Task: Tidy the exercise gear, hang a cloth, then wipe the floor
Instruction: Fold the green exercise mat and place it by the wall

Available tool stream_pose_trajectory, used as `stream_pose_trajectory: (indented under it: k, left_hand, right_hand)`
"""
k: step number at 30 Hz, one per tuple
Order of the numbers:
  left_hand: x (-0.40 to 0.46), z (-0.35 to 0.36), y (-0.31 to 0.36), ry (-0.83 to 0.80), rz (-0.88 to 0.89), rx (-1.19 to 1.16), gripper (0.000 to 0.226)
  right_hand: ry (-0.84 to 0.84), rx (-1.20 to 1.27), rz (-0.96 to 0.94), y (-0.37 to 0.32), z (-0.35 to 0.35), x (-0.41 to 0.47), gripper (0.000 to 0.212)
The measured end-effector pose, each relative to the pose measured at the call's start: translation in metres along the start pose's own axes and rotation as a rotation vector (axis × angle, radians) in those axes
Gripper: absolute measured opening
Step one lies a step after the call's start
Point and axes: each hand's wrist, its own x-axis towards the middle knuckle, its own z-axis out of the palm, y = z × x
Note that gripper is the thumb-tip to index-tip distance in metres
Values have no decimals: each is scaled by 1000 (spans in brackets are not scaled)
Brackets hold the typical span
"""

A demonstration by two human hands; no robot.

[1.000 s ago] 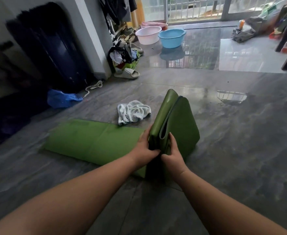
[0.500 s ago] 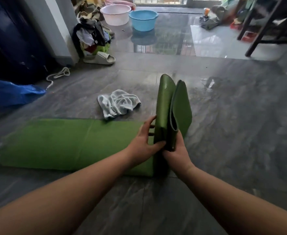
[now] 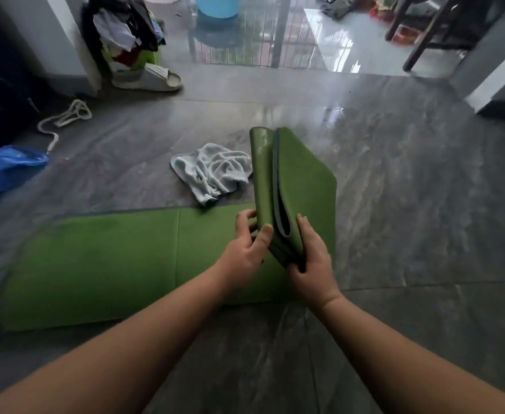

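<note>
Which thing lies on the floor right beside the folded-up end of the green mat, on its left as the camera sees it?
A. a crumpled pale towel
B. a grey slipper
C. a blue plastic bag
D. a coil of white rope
A: the crumpled pale towel lies against the left side of the upright folded part of the green mat, which both hands hold near its lower end.

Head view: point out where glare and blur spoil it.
Head view: window glare washes out the glossy floor at the top; the flat part of the green mat is smeared at its left end; the frame edges bow from the wide lens; the hands and the white towel stay fairly sharp.
</note>
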Motion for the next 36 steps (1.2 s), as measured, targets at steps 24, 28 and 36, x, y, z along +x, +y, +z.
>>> stream_pose_trajectory:
  k: [24, 28, 36]
  left_hand:
    - [-53, -88, -158, -40, -342, 1028, 91]
    - [-48, -76, -160, -64, -171, 1299, 85]
    - [0, -56, -162, -81, -208, 1462, 69]
  right_hand:
    - [-380, -598, -270, 38, 164, -41, 75]
    - [-366, -388, -203, 34, 159, -42, 73]
    - [-123, -389, -247, 42, 96, 20, 51]
